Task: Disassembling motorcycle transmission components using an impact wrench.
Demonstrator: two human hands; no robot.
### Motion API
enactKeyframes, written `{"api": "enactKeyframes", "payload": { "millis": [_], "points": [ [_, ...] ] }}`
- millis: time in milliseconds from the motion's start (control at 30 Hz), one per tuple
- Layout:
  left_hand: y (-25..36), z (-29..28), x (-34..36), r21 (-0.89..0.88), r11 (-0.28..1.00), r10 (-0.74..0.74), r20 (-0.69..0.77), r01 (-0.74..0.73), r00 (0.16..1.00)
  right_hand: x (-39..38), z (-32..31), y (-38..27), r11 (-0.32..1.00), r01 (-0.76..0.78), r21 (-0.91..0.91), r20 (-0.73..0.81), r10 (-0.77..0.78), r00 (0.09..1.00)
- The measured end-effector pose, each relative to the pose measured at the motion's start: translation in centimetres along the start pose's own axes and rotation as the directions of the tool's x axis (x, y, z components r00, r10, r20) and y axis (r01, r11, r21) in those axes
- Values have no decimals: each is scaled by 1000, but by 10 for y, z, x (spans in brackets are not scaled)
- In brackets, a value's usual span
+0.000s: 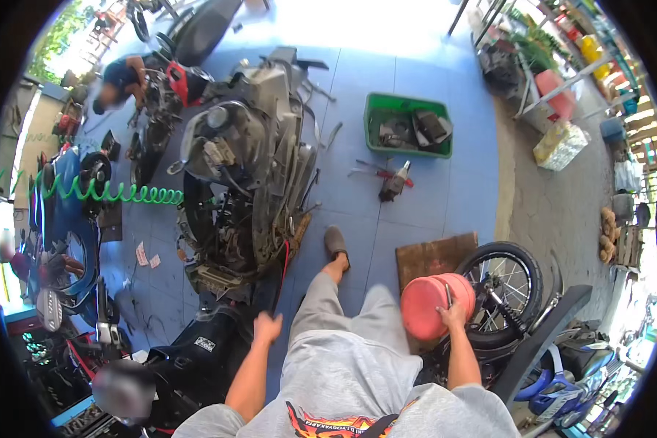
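My right hand is closed around a slim metal hand tool, whose exact kind is too small to tell. Directly behind that tool is a red round plastic container, lying between my hand and a spoked wheel. My left hand is closed beside the seat end of a partly stripped scooter. A thin red and dark line runs from the scooter to close by that hand; whether my fingers grip it cannot be made out.
A green crate with dark parts stands ahead on the blue tiles, near a red-handled tool. Cardboard lies beside the wheel. Another person works at a motorcycle far left. A coiled green hose stretches across the left.
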State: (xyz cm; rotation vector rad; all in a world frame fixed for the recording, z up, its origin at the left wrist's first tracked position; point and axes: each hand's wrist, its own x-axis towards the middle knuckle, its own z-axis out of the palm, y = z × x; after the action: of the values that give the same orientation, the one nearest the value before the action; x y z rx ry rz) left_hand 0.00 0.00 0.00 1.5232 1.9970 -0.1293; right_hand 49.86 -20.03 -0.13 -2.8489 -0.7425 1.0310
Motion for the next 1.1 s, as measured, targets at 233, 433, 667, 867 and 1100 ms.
{"api": "enactKeyframes", "payload": {
  "millis": [233,433,667,867,1100],
  "points": [
    [207,32,159,-410,900,200,82,-150,976,136,104,-44,954,171,-246,565,-2,825],
    [262,157,252,-594,802,210,189,-58,959,276,216,-124,815,558,-154,863,-165,478],
    [237,181,286,-650,746,53,272,143,961,350,248,-207,742,671,21,859,-356,367],
    [231,179,272,-944,328,-83,0,27,997,374,247,-230,657,747,100,829,-470,303],
    [203,202,219,-910,-134,6,-396,-392,918,408,272,-161,580,796,-171,747,-451,489]
  ]
}}
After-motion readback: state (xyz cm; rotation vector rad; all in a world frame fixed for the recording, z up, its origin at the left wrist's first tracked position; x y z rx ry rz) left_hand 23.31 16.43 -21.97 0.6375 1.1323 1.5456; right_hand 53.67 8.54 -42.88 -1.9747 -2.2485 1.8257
